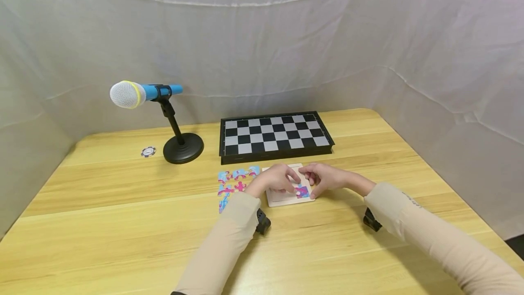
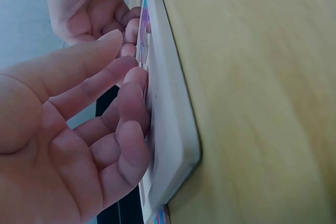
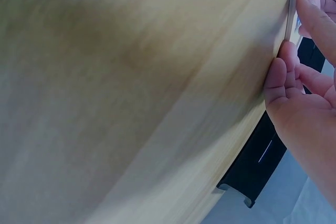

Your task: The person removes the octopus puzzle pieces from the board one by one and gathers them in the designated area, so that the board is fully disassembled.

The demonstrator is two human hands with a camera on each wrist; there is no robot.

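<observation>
White puzzle tray lies near me on the table; my left hand presses flat fingers on it for steadiness, my right hand pinches its right edge.

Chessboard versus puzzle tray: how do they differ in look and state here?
The chessboard is black-framed with black and white squares; the puzzle tray is white with a coloured piece in it. The chessboard lies untouched at the back; the puzzle tray has the left hand and right hand on it. The chessboard looks larger. Both lie flat on the wooden table.
</observation>
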